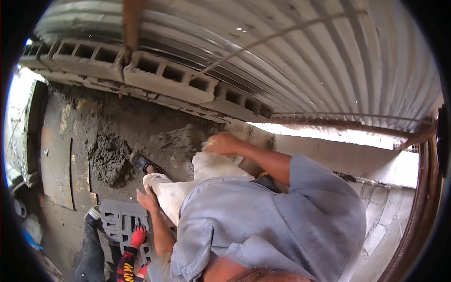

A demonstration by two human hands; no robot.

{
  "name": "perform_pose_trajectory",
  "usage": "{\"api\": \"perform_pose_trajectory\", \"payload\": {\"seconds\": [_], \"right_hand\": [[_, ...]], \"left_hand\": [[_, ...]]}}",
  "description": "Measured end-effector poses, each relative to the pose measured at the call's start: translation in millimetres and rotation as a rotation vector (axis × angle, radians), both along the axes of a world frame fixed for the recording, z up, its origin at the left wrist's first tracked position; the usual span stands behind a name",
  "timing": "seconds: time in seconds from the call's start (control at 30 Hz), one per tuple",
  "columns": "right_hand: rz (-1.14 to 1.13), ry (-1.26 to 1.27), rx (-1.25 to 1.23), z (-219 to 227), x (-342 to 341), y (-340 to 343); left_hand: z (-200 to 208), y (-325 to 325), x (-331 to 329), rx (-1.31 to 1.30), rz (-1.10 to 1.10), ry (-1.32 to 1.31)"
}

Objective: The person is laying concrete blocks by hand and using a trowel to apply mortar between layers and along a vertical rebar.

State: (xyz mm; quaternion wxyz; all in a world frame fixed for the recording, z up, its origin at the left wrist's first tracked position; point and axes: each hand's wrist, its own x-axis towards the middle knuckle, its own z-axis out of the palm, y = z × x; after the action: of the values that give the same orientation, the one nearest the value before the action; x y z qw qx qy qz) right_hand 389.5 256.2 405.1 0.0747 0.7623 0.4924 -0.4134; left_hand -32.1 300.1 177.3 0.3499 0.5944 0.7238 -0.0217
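my right hand [221,144] looks curled just beside a blurred clump of grey mortar [176,141], below the row of hollow blocks [169,89], but i cannot tell whether its fingers grasp anything. my left hand [148,199] rests loose, gripping nothing, against my pale trousers [164,187], while a mortar heap [110,162] lies beyond my dark shoe [139,161].

Shirt [263,211] lt blue-gry, trousers [218,167] off-wht, mortar [109,160] dk gry; co-worker's glove [138,236] red, sleeve [126,267] blk/red/yel patterned.
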Motion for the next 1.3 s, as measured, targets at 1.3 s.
{"api": "perform_pose_trajectory", "payload": {"seconds": [1.3], "right_hand": [[-0.994,-0.310,0.258,40.5,130.4,-284.5]], "left_hand": [[-37.5,-33.0,-62.0,-0.113,-0.547,0.004]]}}
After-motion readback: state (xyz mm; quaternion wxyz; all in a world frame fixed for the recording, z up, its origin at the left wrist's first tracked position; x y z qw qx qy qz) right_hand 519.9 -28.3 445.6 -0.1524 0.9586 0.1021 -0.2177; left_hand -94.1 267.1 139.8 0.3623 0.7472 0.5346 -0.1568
